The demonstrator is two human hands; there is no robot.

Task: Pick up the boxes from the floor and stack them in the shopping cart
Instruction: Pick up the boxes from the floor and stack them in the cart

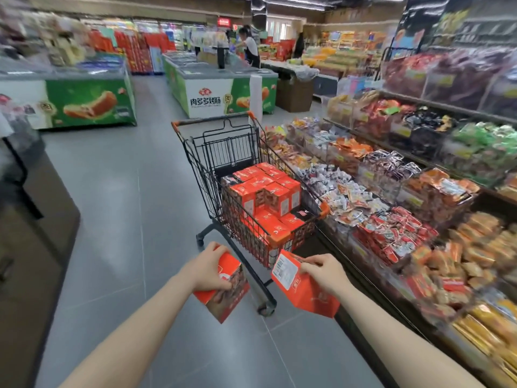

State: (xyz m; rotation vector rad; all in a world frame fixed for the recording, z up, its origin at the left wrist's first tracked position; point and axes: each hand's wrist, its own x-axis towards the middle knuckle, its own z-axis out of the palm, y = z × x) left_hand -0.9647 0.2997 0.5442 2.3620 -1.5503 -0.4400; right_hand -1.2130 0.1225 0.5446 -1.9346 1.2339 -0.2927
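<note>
A black wire shopping cart (201, 169) with orange corners stands ahead of me on the grey floor. Several orange boxes (268, 191) are stacked inside it, higher at the far part and lower near the front end. My left hand (208, 266) grips an orange box (223, 295) from above, held tilted just short of the cart's near end. My right hand (321, 271) holds a second orange box (302, 289) with a white barcode label facing up, at the cart's near right corner. No box on the floor is in view.
A long snack display (391, 208) with packaged goods runs along the right, close to the cart. Green chest freezers (89, 105) stand at the back left and centre. A dark counter (30, 219) is on my left. A person (250, 46) stands far back.
</note>
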